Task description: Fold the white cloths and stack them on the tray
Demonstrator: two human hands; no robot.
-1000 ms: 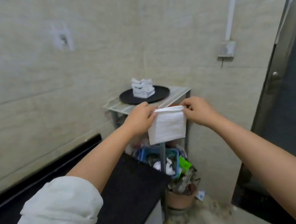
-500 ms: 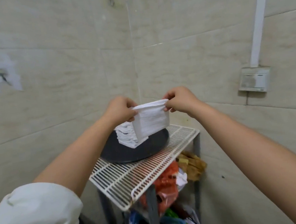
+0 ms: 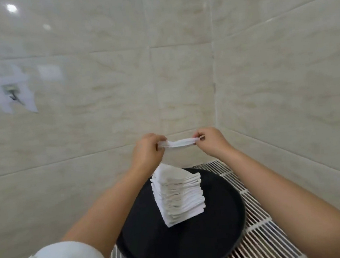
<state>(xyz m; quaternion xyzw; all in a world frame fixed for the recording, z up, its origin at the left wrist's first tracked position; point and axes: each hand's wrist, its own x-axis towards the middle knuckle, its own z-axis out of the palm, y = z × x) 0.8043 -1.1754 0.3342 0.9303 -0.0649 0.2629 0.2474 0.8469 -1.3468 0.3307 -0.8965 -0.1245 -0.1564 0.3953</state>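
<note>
Since half a second ago, you've lifted the folded white cloth flat above the tall white cloth stack on the round black tray. Left hand and right hand pinch its ends; lower it level, edges squared, releasing together.

I see my left hand and right hand each pinching one end of a folded white cloth, held flat in the air. Below my fingers a stack of folded cloths stands on the round black tray, which rests on a white wire shelf.
</note>
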